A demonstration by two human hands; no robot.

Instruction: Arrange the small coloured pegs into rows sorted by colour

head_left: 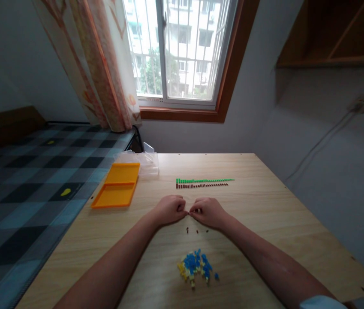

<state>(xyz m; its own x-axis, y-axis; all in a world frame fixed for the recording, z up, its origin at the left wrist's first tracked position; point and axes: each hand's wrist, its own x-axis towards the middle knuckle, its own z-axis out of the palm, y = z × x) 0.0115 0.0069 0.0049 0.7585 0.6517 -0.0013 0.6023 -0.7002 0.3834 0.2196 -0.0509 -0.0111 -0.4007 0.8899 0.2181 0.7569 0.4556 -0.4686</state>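
Observation:
My left hand (169,209) and my right hand (208,211) rest on the wooden table (265,223), fingers curled, their fingertips meeting in a pinch around something too small to make out. Just behind them lie a row of green pieces (204,180) and a row of dark brown pieces (201,185). Three loose brown pieces (197,231) sit right in front of the hands. Nearer to me is a small heap of blue and yellow pieces (196,265).
An orange tray (117,185) lies at the table's left, with a clear plastic box (146,163) behind it. A bed with a checked cover (34,180) stands to the left. A window and curtain are beyond; a wall cable runs at right.

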